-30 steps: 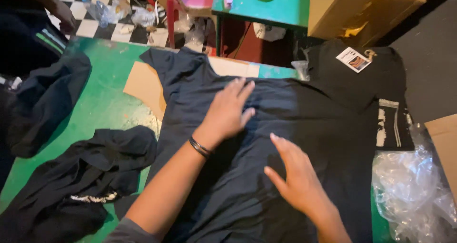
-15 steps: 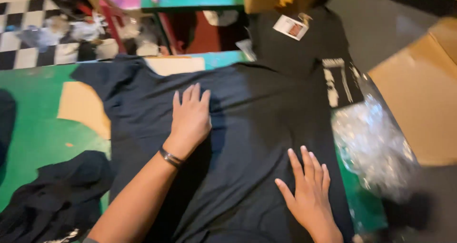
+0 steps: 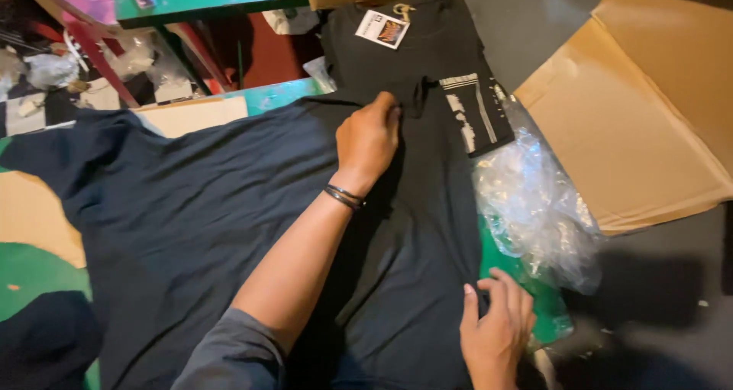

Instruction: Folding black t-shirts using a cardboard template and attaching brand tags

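Dark shirt (image 3: 206, 222) spread flat over green surface (image 3: 30, 272). Left hand (image 3: 369, 140) at shirt's far edge, grip closed, pinching fabric. Right hand (image 3: 495, 330) at near right edge, fingers curled over the hem; how firmly, cannot tell. Folded black shirts (image 3: 427, 62) with tag just beyond. Crumpled plastic bag (image 3: 534, 207) beside, cardboard (image 3: 641, 107) right.

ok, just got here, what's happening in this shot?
A person has a dark T-shirt spread flat on a green table. The left hand is closed on the fabric at the shirt's far edge, and the right hand pinches its near right edge. Beyond lies a folded black T-shirt with a hang tag. Crumpled clear plastic bags and flattened cardboard sit to the right.
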